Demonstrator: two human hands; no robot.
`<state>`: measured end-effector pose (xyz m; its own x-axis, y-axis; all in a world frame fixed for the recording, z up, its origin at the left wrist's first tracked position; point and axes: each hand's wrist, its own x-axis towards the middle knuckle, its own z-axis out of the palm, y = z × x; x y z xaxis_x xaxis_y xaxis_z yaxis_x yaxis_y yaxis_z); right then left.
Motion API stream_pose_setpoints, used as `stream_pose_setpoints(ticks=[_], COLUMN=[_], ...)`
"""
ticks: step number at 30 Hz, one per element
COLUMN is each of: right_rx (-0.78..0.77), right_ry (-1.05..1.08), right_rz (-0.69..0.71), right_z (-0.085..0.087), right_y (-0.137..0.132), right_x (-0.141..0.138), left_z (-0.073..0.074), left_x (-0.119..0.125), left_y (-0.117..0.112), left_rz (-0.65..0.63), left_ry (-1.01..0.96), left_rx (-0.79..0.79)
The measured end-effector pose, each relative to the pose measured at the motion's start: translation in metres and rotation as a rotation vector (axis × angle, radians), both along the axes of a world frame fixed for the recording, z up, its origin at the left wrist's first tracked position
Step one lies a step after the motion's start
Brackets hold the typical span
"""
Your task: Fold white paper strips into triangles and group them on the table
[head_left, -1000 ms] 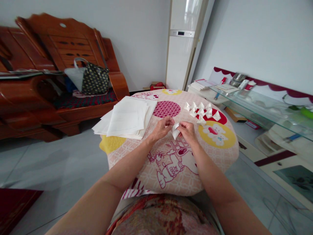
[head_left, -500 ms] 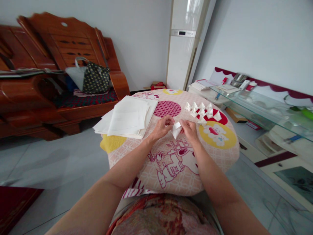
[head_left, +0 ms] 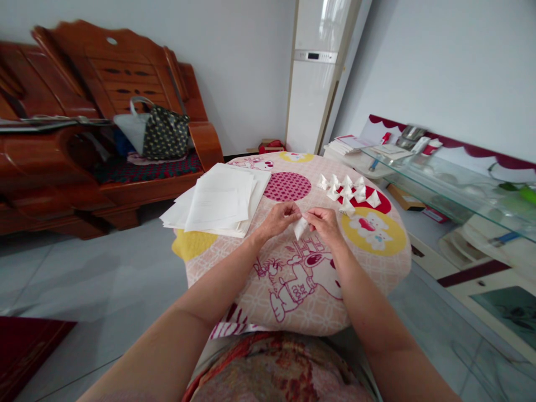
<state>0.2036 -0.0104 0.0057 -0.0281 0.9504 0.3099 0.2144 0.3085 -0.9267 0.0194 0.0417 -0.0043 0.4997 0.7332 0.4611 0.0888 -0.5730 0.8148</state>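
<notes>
A small folded piece of white paper is held between my two hands, its pointed end toward me. My left hand pinches its upper left part with thumb and forefinger. On the other side, my right hand grips the upper right part, fingertips close to those of the left. The fingers hide much of the paper's top. To the right, several folded white paper pieces stand in rows on the patterned tablecloth. Left of my hands lies a loose stack of white paper sheets.
A wooden sofa at the left carries a dark patterned bag. Along the right runs a glass-topped cabinet with papers and small items on it. A tall white appliance stands behind the table.
My fingertips have come closer together over the top of the folded paper. A flat white flap that showed there is now covered or folded down.
</notes>
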Motion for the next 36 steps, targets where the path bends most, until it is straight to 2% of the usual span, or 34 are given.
stream_pose_setpoints(ticks=[4, 7, 11, 14, 17, 19, 21, 23, 25, 28, 32, 36], right_rx=[-0.05, -0.086, -0.163, -0.205, -0.233, -0.208, -0.113, 0.012, 0.089, 0.057, -0.068, -0.136], right_ry=[0.039, 0.201, 0.453, 0.509, 0.437, 0.322, 0.184, 0.065, 0.018, 0.029, 0.125, 0.23], right_rz=[0.027, -0.01, -0.033, 0.002, -0.008, -0.115, -0.264, -0.317, -0.209, 0.025, 0.046, -0.016], right_z=[0.003, 0.002, 0.0, -0.002, -0.006, -0.007, -0.007, -0.004, -0.001, 0.0, -0.004, -0.003], right_y=[-0.001, 0.002, 0.005, 0.006, 0.008, 0.009, 0.009, 0.008, 0.005, 0.002, 0.003, 0.003], right_x=[0.0, 0.006, 0.018, 0.021, 0.022, 0.022, 0.021, 0.016, 0.007, -0.009, -0.014, -0.002], left_z=[0.003, 0.008, 0.01, 0.008, 0.006, 0.007, 0.008, 0.011, 0.014, 0.018, 0.019, 0.013], left_x=[-0.003, -0.009, -0.017, -0.018, -0.018, -0.019, -0.02, -0.022, -0.021, -0.016, -0.014, -0.016], left_y=[-0.002, -0.002, 0.0, 0.002, 0.003, 0.004, 0.005, 0.004, 0.001, -0.006, -0.008, -0.001], left_rz=[-0.011, -0.077, -0.102, -0.149, -0.143, -0.066, 0.026, 0.096, 0.117, 0.069, -0.026, -0.219], left_ry=[0.035, 0.054, 0.047, -0.009, -0.131, -0.205, -0.19, -0.092, 0.009, 0.057, 0.018, -0.085], left_rx=[0.027, -0.002, -0.084, -0.194, -0.282, -0.284, -0.218, -0.107, -0.001, 0.065, 0.022, -0.134])
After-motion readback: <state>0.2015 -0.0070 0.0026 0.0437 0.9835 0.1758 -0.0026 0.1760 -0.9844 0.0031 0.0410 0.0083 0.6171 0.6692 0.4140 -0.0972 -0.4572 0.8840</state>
